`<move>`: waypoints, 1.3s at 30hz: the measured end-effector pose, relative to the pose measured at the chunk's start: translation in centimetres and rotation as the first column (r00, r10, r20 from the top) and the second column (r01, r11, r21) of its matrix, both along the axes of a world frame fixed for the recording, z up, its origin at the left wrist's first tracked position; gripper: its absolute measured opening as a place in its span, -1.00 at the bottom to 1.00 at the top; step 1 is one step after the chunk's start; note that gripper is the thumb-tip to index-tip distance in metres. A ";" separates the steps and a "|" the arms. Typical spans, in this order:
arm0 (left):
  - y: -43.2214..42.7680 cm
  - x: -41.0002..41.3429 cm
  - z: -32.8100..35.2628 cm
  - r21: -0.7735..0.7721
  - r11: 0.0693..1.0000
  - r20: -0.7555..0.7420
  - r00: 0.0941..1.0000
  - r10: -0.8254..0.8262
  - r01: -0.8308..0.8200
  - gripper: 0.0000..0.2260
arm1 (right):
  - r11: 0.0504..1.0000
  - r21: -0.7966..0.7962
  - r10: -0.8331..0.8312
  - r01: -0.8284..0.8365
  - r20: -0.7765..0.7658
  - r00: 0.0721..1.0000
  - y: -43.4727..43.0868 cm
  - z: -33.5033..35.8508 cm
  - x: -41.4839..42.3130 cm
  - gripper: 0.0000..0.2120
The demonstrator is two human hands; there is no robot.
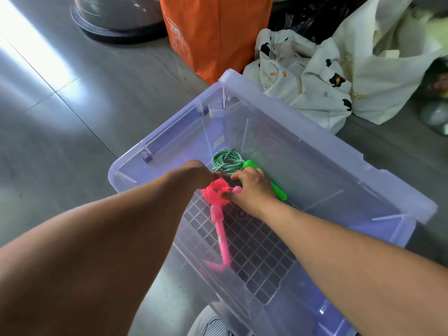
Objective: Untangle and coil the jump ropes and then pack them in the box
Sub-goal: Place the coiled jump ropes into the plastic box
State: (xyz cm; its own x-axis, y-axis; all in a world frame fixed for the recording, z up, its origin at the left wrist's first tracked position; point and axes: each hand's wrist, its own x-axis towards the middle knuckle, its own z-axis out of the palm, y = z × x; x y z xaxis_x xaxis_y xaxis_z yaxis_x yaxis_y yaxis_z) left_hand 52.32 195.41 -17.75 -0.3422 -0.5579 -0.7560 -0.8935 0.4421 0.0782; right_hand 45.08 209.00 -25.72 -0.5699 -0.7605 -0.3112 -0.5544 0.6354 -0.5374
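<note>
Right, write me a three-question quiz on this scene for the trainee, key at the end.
1. True or false: the coiled green braided jump rope lies outside the clear plastic box.
2. Pick one. What stands on the floor just past the box's far corner? A: a tall orange bag. B: a red bucket. C: a blue chair.
3. Short answer: which lies nearer the person, the green rope or the coiled pink plastic jump rope?

Key: 1 false, it lies inside the box; 2 A; 3 the pink one.
</note>
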 end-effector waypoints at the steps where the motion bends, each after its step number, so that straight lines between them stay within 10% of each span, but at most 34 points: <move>1: 0.1 0.0 0.3 -0.021 1.000 -0.010 1.000 -0.022 0.022 -0.47 | 1.000 0.001 -0.007 0.007 0.024 1.000 0.1 0.5 -0.1 -0.51; 8: 0.5 1.6 4.1 0.152 0.983 -0.473 0.866 0.164 -0.103 -0.54 | 0.998 0.018 -0.056 0.054 0.129 0.990 2.9 7.5 0.5 -0.70; 13: 3.9 3.6 10.4 0.143 0.983 -0.622 0.783 0.001 0.113 -0.66 | 0.984 -0.096 -0.123 0.148 0.229 0.966 10.1 16.6 2.5 -0.52; 17: 9.2 2.9 15.8 0.094 0.925 -0.704 0.681 -0.199 0.367 -0.65 | 0.946 -0.197 -0.221 0.257 0.187 0.957 18.8 22.8 4.1 -0.89; 28: 37.1 -3.2 17.2 0.075 0.564 -0.602 0.488 -0.632 0.823 -0.66 | 0.619 -0.083 -0.769 0.781 0.136 0.624 49.8 20.9 9.1 -0.91; 39: 55.3 -7.4 3.9 0.175 0.638 -0.508 0.624 -0.594 0.750 -0.62 | 0.373 0.054 -0.918 0.926 0.171 0.359 63.5 10.7 6.0 -0.82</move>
